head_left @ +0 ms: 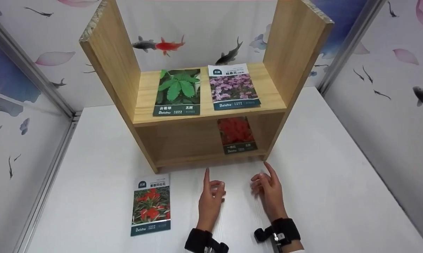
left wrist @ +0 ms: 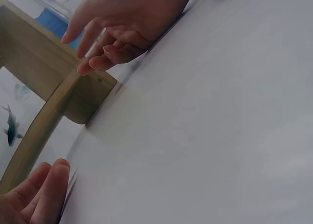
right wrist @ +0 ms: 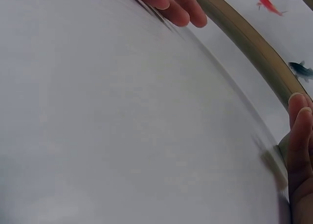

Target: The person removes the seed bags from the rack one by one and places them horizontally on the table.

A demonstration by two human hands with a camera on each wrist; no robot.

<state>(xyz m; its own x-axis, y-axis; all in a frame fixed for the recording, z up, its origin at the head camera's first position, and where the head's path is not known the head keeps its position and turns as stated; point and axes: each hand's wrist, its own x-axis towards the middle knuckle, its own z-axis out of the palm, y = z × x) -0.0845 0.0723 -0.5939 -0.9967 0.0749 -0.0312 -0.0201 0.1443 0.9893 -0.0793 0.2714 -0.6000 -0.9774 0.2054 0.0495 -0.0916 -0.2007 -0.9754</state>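
Two index fingers (head_left: 207,180) point toward the shelf (head_left: 187,140).

We see an upright wooden shelf (head_left: 292,49) beyond the left hand (head_left: 210,202) and right hand (head_left: 270,192), a green-leaf packet (head_left: 178,93) and pink-flower packet (head_left: 234,88) on its upper board (head_left: 207,105), a dark-red packet (head_left: 236,133) toward its lower board's (head_left: 190,159) right end. A red-flower packet (head_left: 151,207) lies face up on the table (head_left: 331,168) near the shelf's front-left corner.
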